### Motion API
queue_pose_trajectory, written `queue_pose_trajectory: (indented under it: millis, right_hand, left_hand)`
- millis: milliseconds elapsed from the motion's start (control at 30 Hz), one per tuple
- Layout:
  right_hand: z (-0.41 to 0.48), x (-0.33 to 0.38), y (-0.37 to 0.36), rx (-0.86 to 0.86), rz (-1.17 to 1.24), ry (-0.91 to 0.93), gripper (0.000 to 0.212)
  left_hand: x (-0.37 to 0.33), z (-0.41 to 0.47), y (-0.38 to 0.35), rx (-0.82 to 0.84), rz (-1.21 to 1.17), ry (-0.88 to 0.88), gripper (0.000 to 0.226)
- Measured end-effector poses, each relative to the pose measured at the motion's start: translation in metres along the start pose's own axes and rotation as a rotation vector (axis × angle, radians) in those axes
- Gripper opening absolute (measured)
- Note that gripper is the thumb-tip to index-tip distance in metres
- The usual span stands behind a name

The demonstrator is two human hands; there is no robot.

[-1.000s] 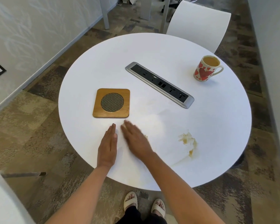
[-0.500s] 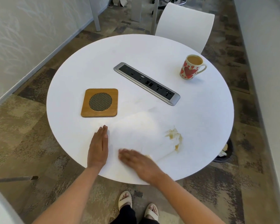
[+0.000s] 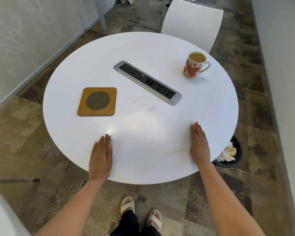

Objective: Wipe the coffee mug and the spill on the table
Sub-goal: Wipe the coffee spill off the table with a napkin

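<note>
Both hands lie flat with fingers straight, grasping nothing: the left hand (image 3: 100, 155) at the near edge of the round white counter (image 3: 143, 48), the right hand (image 3: 199, 145) close to its right edge. Open surface runs between them, with a faint tan coffee smear (image 3: 178, 150) just beside the right hand. The full cream coffee mug with red hearts (image 3: 193, 66) stands far right, near the rim. A long silver power strip (image 3: 147, 82) crosses the middle diagonally, and a square wooden coaster with a mesh centre (image 3: 97, 101) sits left. A black waste bin (image 3: 235, 160) stands on the floor below the right edge.

Round white table (image 3: 160, 48): wooden coaster (image 3: 97, 101), socket strip (image 3: 147, 82), heart mug (image 3: 192, 68), faint coffee smear (image 3: 177, 150).
</note>
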State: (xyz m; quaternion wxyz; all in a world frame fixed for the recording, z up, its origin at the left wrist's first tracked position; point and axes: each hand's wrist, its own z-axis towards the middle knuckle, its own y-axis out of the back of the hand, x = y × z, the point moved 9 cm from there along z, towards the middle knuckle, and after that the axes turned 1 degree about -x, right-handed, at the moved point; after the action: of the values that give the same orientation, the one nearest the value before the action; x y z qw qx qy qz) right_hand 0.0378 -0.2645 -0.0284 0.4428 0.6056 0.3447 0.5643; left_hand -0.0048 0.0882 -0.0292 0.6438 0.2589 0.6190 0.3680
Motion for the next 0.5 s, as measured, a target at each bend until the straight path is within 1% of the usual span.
queue_pose_trajectory:
  millis: [67, 100, 167, 233, 267, 367, 433, 500]
  right_hand:
    - [-0.018, 0.011, -0.001, -0.037, 0.033, -0.056, 0.073]
    - [-0.028, 0.023, -0.004, -0.051, 0.053, -0.051, 0.074]
    - [-0.051, 0.055, -0.017, -0.039, 0.091, 0.018, 0.074]
    - [-0.075, 0.094, -0.035, 0.031, 0.149, 0.097, 0.066]
    - [-0.087, 0.114, -0.043, 0.068, 0.18, 0.161, 0.061]
    - [-0.123, 0.175, -0.065, 0.169, 0.222, 0.428, 0.058]
    - [-0.142, 0.192, -0.074, 0.279, 0.224, 0.621, 0.054]
    - [-0.159, 0.19, -0.078, 0.431, 0.159, 0.818, 0.053]
  left_hand:
    - [-0.002, -0.003, -0.006, 0.026, -0.014, 0.002, 0.046]
    - [-0.003, -0.004, -0.008, 0.037, -0.02, 0.005, 0.044]
    - [-0.001, -0.005, -0.01, 0.048, -0.029, 0.016, 0.045]
    - [-0.001, -0.004, -0.011, 0.054, -0.031, 0.015, 0.047]
    - [-0.001, -0.004, -0.011, 0.059, -0.032, 0.013, 0.049]
    - [0.001, -0.003, -0.012, 0.062, -0.033, 0.023, 0.052]
    - [0.001, -0.003, -0.013, 0.071, -0.023, 0.031, 0.05]
    - [0.001, -0.004, -0.013, 0.075, -0.022, 0.036, 0.051]
